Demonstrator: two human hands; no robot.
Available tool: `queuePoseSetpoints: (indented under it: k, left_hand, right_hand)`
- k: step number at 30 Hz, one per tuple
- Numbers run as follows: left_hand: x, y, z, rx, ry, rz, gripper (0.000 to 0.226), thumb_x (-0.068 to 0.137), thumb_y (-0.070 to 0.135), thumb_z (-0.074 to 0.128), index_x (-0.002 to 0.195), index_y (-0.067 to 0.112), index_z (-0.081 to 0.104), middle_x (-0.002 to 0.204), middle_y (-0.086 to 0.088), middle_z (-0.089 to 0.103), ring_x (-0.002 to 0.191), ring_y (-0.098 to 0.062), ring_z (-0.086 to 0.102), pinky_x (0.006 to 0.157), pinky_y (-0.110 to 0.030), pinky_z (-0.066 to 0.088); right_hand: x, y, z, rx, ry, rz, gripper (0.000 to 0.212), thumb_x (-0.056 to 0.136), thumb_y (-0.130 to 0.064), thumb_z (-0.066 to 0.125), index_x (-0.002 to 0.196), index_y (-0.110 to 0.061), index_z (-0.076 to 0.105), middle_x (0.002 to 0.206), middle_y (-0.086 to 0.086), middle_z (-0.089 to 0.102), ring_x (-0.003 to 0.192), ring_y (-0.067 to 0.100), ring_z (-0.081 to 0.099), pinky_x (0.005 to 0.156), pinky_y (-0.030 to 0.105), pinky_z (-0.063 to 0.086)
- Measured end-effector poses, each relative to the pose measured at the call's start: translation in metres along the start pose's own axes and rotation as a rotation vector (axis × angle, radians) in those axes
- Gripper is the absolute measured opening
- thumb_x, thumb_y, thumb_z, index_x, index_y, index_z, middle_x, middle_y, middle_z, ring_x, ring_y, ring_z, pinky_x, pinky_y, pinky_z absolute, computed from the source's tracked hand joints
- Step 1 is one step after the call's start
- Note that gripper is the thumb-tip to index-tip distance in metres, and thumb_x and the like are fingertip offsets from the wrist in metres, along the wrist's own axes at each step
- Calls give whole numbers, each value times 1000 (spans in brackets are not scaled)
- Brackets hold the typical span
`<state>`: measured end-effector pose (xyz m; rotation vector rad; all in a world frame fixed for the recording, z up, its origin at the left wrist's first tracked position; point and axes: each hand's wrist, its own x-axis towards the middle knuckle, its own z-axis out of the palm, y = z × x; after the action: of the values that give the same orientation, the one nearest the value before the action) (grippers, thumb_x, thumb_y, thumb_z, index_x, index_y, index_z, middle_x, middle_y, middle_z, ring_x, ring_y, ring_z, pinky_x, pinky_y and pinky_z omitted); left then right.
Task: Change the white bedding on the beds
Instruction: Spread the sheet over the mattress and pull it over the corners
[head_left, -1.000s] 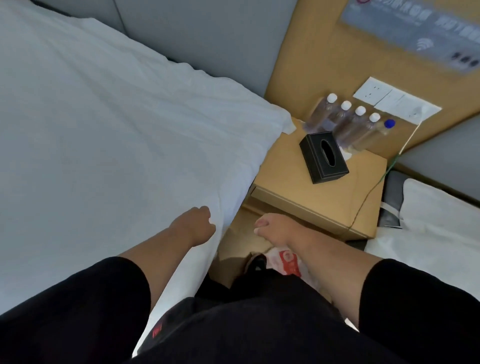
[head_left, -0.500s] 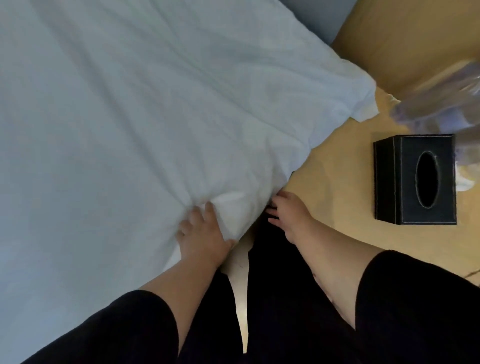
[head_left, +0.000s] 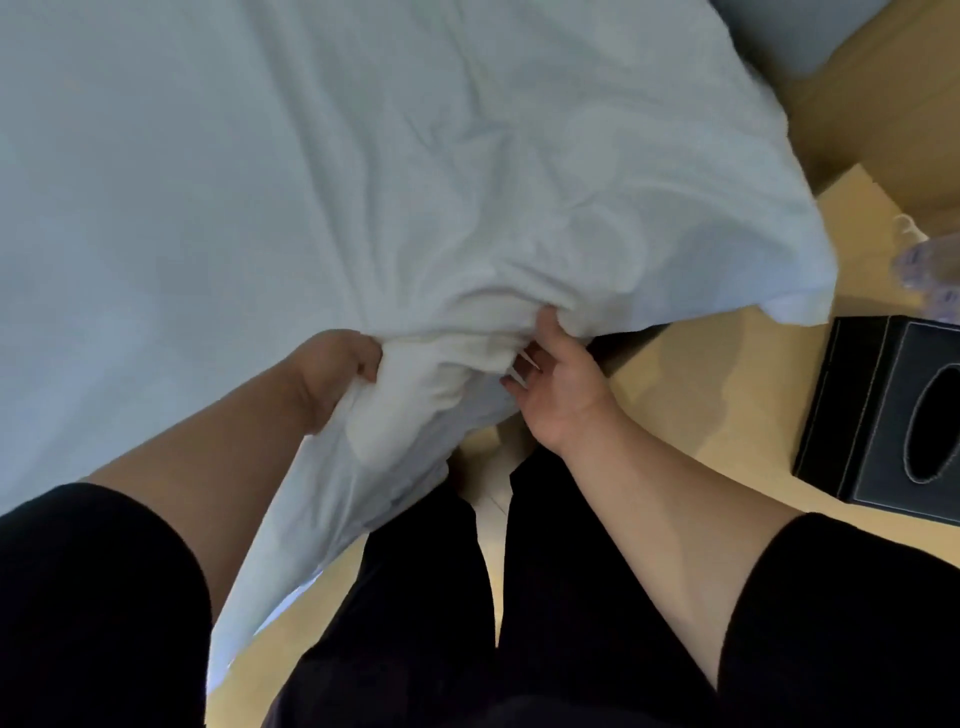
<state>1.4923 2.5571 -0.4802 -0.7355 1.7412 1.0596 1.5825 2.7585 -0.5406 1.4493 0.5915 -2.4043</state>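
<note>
A white sheet (head_left: 363, 182) covers the bed and fills the upper left of the head view. Its side edge is bunched and lifted off the mattress near the bed's corner. My left hand (head_left: 332, 369) grips the gathered fabric from the left, fingers curled into the folds. My right hand (head_left: 556, 374) holds the same bunch from the right, thumb over the top and fingers under the fabric. The loose lower part of the sheet hangs down past my left forearm toward the floor.
A wooden nightstand (head_left: 727, 395) stands right of the bed, with a black tissue box (head_left: 893, 415) on it and blurred plastic bottles (head_left: 930, 270) at the right edge. A grey headboard (head_left: 810, 36) is at the top right. My dark trouser legs stand between bed and nightstand.
Both hands have closed on the sheet's edge and pulled it up into a bunch. Earlier the right hand was below the edge, apart from the fabric. The camera has moved closer.
</note>
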Motion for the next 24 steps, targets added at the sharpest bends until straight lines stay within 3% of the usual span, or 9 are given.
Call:
queuePoseSetpoints:
  k: [3, 6, 11, 15, 17, 19, 21, 22, 24]
  left_hand:
    - [-19, 10, -17, -96, -69, -21, 12, 49, 8, 50, 50, 7, 62, 55, -11, 56, 48, -28, 54, 53, -24, 47]
    - [-27, 14, -20, -55, -76, 5, 15, 58, 16, 57, 70, 8, 61, 68, -13, 59, 56, -29, 55, 61, -31, 45]
    - [-42, -7, 10, 124, -42, 77, 14, 81, 26, 55, 73, 15, 57, 74, -4, 60, 70, -23, 55, 66, -32, 43]
    - [-56, -37, 32, 479, 81, 302, 31, 87, 35, 51, 102, 8, 50, 99, -9, 58, 93, -28, 55, 78, -40, 42]
    - [-69, -52, 40, 614, 283, 592, 31, 89, 30, 52, 112, 9, 49, 108, -6, 54, 100, -27, 52, 80, -36, 41]
    - [-77, -62, 48, 665, 490, 1048, 41, 83, 23, 51, 120, 7, 49, 115, -14, 56, 104, -30, 50, 90, -37, 42]
    - [-72, -68, 55, 742, 501, 1228, 48, 81, 21, 48, 126, 7, 51, 122, -17, 58, 108, -32, 52, 96, -41, 44]
    - [-71, -68, 59, 827, 382, 1151, 51, 83, 26, 45, 132, 10, 51, 128, -14, 57, 113, -32, 53, 98, -43, 46]
    - [-67, -66, 74, 1062, 53, 703, 58, 93, 44, 40, 145, 19, 42, 148, -7, 45, 130, -31, 46, 107, -45, 41]
  right_hand:
    - [-12, 14, 39, 176, -198, 52, 76, 82, -56, 66, 143, -13, 53, 136, 13, 63, 125, 32, 60, 101, 47, 51]
    - [-21, 20, 59, 209, -239, 34, 74, 88, -56, 66, 141, -7, 54, 136, 19, 61, 126, 38, 59, 111, 52, 42]
    - [-38, -9, 37, 85, 140, -199, 53, 72, -20, 86, 122, -9, 71, 114, 13, 74, 103, 34, 72, 92, 52, 57]
    - [-69, -30, 27, -139, 294, -375, 48, 62, -14, 86, 108, -9, 75, 104, 8, 77, 95, 29, 74, 90, 52, 59]
    - [-93, -39, 29, -226, 311, -475, 39, 68, -13, 84, 106, -10, 75, 102, 6, 77, 95, 26, 74, 91, 51, 58]
    - [-117, -41, 25, -244, 202, -567, 26, 78, -8, 79, 103, -9, 73, 105, 8, 76, 100, 27, 73, 94, 47, 57]
    - [-127, -39, 4, -263, 119, -478, 25, 85, -9, 74, 110, -9, 72, 114, 10, 75, 107, 27, 71, 95, 41, 56]
    - [-123, -37, -13, -268, 138, -367, 35, 83, -15, 78, 116, -8, 70, 118, 11, 73, 108, 28, 71, 94, 42, 56]
    - [-106, -40, -53, -186, 272, -126, 72, 60, -31, 95, 123, -10, 69, 123, 13, 71, 106, 35, 71, 92, 48, 56]
